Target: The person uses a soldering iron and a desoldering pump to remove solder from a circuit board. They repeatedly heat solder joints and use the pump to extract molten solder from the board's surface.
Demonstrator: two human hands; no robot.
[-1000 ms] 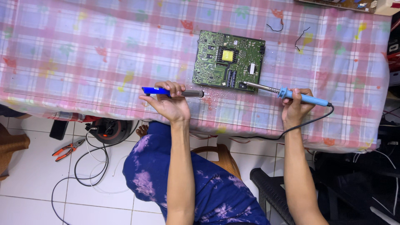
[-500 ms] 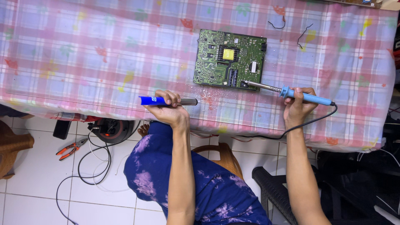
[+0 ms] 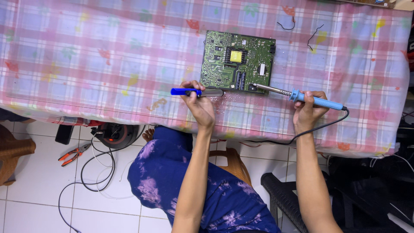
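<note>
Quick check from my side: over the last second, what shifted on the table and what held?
Little changed. The left hand keeps its grip on the blue desoldering pump, nudged slightly toward the circuit board. The right hand stays closed on the soldering iron, tip at the board's lower right edge. Board and checked tablecloth lie as before.

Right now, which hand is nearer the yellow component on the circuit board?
Left, narrowly. The left hand sits just below the board's lower left corner, holding a blue pump tool. The right hand is off right, holding the soldering iron. Yellow component.
</note>
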